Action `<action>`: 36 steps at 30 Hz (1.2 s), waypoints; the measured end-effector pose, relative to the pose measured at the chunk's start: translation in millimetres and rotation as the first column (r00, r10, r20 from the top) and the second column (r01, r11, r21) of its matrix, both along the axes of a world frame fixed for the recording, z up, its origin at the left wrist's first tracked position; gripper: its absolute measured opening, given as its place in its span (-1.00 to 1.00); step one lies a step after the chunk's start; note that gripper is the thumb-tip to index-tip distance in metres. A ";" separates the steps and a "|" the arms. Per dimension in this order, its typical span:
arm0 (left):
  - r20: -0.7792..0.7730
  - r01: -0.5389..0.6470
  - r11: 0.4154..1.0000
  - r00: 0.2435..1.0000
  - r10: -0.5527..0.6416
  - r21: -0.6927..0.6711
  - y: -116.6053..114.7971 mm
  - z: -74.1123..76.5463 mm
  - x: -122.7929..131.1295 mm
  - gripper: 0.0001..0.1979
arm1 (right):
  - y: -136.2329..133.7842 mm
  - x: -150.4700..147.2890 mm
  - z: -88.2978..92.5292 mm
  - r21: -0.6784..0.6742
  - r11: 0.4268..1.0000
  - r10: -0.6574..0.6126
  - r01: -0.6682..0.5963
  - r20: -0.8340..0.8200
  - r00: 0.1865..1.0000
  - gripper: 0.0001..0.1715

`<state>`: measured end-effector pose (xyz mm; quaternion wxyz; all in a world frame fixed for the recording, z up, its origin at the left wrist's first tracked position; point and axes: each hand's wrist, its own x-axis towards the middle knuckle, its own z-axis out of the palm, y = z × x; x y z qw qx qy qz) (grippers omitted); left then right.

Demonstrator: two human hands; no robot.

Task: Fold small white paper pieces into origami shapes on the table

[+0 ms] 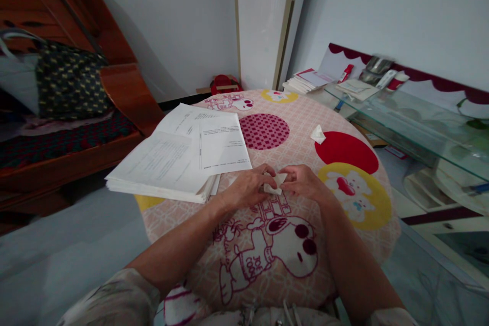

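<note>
A small piece of folded white paper (274, 183) is between my two hands, low over the patterned tablecloth (301, 163). The fingers of my left hand (251, 186) are curled round its left side. From the right, my right hand (303, 182) pinches its edge between thumb and fingers. Another small folded white paper (318, 135) lies farther back on the cloth, beside the red circle. A thick stack of printed sheets (164, 163) rests on the table to the left of my hands, its top sheets spread unevenly.
A glass-topped shelf (420, 127) on the right holds papers, a red bottle (346, 73) and a metal container (379, 64). To the left, a dark patterned bag (71, 81) sits on a wooden bench (128, 91). A tall white cabinet unit (263, 25) stands behind the table.
</note>
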<state>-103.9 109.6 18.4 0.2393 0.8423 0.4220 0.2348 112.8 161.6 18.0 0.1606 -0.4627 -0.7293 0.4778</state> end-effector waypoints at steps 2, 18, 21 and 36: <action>0.001 -0.007 1.000 1.000 0.007 0.012 1.8 -1.0 -1.3 -0.75 | 2.6 4.5 -2.4 -0.009 1.000 -0.005 0.005 -0.031 0.999 -0.42; 0.083 -0.050 0.998 0.995 0.047 0.032 11.1 -11.4 -7.7 -0.75 | -0.9 4.3 -5.2 0.395 0.906 0.141 -0.152 0.057 0.988 -0.75; 0.078 -0.065 0.997 0.995 0.062 0.042 13.1 -14.5 -8.3 -0.77 | -0.6 -0.7 -6.7 0.491 0.845 0.145 -0.211 0.170 0.975 -0.74; 0.021 -0.067 0.997 0.998 0.067 0.037 13.6 -16.5 -11.5 -0.81 | 0.7 -0.2 -8.1 0.521 0.803 0.165 -0.290 0.274 0.947 -0.76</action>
